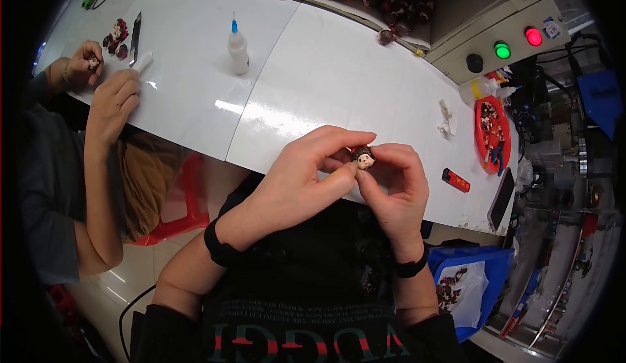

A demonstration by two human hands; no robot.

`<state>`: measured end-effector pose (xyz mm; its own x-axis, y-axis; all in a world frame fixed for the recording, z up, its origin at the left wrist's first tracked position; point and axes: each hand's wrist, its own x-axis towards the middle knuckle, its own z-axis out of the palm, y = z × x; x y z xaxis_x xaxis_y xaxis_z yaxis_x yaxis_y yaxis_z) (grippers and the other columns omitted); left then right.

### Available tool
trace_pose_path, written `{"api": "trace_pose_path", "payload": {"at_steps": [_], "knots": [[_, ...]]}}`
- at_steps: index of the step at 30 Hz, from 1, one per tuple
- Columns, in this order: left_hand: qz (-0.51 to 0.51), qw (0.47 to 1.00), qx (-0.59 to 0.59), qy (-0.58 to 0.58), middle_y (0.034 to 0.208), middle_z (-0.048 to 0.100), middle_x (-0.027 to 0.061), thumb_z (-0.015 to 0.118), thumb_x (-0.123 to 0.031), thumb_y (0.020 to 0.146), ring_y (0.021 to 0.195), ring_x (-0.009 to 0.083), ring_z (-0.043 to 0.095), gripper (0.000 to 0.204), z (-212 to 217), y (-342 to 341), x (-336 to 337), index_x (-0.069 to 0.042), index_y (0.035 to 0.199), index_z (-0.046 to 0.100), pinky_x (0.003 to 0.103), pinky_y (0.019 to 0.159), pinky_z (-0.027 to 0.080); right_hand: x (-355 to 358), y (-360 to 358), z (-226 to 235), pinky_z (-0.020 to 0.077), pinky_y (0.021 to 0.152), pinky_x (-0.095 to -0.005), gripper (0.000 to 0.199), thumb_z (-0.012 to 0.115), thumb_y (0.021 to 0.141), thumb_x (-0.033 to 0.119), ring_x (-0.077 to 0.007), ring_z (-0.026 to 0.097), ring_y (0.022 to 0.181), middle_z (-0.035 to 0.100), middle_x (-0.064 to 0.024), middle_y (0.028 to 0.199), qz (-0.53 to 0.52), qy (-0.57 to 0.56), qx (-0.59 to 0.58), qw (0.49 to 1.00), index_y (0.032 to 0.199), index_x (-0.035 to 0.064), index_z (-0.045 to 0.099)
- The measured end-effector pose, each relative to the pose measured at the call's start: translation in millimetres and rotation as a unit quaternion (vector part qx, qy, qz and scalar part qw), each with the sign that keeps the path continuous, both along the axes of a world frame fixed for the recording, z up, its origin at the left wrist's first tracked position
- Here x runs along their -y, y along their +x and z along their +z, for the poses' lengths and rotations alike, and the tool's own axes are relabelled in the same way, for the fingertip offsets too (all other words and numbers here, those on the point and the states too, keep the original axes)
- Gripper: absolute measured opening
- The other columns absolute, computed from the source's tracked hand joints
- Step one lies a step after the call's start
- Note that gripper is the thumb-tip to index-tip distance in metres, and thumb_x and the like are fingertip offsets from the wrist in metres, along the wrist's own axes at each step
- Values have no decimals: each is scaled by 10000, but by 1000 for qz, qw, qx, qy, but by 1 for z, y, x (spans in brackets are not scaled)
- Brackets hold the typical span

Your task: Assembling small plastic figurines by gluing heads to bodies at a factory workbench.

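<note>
One doll head [365, 161] — between hands [298, 170] [396, 187]

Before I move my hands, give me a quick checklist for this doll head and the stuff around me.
1. Doll head steadied by both left hand and right hand: ok, fingertips meet around it.
2. Back of the doll head undamaged: cannot tell, out of view.
3. Blue-tipped bottle upright: ok.
4. Red lighter apart from the right hand: ok, lying on the table.
5. Table free of scraps: not ok, a crumpled white scrap lies near the red tray.
</note>
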<state>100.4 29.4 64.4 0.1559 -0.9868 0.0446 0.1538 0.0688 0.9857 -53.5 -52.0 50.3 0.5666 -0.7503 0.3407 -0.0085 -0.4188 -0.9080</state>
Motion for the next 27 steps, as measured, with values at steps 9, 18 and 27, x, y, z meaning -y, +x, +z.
{"api": "trace_pose_path", "payload": {"at_steps": [9,18,27], "knots": [[-45,996,-60,46,1136,592,86,606,-40,901,996,132,602,350,4,3,1,19,1238,534,260,881,509,3,-3,-1,512,778,-272,348,729,745,-33,-159,602,875,558,-72,989,18,20,6,1000,1029,41,541],[-9,992,-123,18,1096,603,74,575,-15,881,923,85,601,350,0,-1,-2,16,1228,540,222,811,512,13,-2,32,486,728,-271,335,760,726,30,-182,564,838,550,-54,975,61,-127,-115,983,990,60,557],[6,996,-88,24,1073,601,52,630,-18,849,886,69,574,352,4,-2,-2,9,1188,537,204,769,479,26,-8,59,509,704,-255,203,671,805,29,-161,622,846,628,-69,976,119,19,-143,982,1007,23,650]]}}
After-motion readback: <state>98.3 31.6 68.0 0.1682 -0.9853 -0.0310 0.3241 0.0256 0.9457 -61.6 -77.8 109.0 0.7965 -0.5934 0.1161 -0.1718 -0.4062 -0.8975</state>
